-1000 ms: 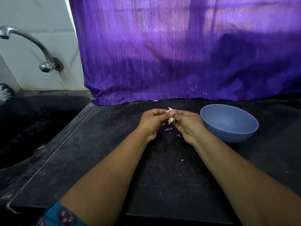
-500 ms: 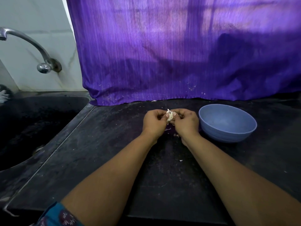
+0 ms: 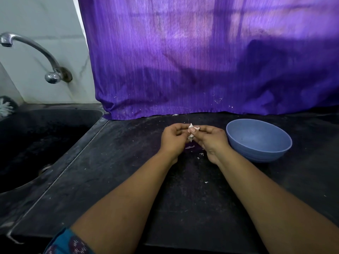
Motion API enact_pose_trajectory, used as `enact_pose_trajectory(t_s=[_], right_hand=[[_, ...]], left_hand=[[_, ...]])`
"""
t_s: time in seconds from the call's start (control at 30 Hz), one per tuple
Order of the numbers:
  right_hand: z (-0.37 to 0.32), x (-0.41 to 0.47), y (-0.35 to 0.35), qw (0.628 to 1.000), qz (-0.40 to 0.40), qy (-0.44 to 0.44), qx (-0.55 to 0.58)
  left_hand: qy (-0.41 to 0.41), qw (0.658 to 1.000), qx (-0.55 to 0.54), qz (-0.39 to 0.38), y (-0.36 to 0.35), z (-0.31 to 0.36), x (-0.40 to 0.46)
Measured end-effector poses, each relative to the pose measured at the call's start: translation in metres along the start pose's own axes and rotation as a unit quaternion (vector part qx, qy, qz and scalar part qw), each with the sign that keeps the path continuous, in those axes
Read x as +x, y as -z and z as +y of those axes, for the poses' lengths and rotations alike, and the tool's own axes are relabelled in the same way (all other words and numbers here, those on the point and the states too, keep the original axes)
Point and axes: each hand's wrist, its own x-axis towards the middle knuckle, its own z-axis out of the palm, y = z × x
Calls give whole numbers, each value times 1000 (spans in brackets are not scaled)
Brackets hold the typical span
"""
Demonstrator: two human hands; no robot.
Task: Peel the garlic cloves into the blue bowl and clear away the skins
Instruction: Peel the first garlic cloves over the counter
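While both hands grip it as before, garlic clove (image 3: 191,133) between left hand (image 3: 173,138) and right hand (image 3: 211,139) apparently sheds skin; blue bowl (image 3: 260,156) beside right hand empty.

Pretty dim overall, most of the light glows through the purple curtain (image 3: 201,57) from behind, brightest up top. The black counter (image 3: 128,180) soaks it up, fine detail is soft, and wide-angle bending curves the edges
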Motion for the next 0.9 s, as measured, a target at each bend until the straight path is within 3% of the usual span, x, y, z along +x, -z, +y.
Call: enact_pose_trajectory(t_s=[0.23,0.4,0.67,0.8,0.9], right_hand=[[0,3,2,998,12,3,-68],[0,2,0,999,-7,-8,-34],[0,4,-3,988,41,36,-145],[-5,3,3,921,66,140,-357],[-5,4,7,879,60,177,-439]], left_hand=[[78,993,-93,5,-1,1,2],[135,973,-188,-17,5,3,7],[133,977,-165,-3,3,4,8],[126,985,-118,11,9,7,12],[124,987,-102,22,12,7,14]])
